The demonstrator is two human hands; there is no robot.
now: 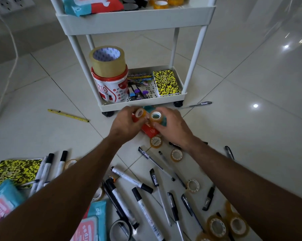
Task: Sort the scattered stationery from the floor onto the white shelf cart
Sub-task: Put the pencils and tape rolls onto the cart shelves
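My left hand (pixel 125 124) grips a small roll of clear tape (pixel 140 113) just in front of the white shelf cart (pixel 141 101). My right hand (pixel 171 126) holds a second small tape roll (pixel 155 117) beside it. Both hands hover over a red and teal wipes pack (pixel 149 130) lying on the floor. More small tape rolls (pixel 176 155) lie on the tiles, with several white markers (pixel 132 180) and black pens (pixel 155 162) scattered among them.
The cart's bottom tray holds a red and white tub topped with a big brown tape roll (pixel 107 60), pencils, staplers and a yellow speckled notebook (pixel 166 82). A yellow pencil (pixel 67 115) lies at left, a pen (pixel 199 104) at right. Another notebook (pixel 13 171) and wipes packs (pixel 93 221) lie near me.
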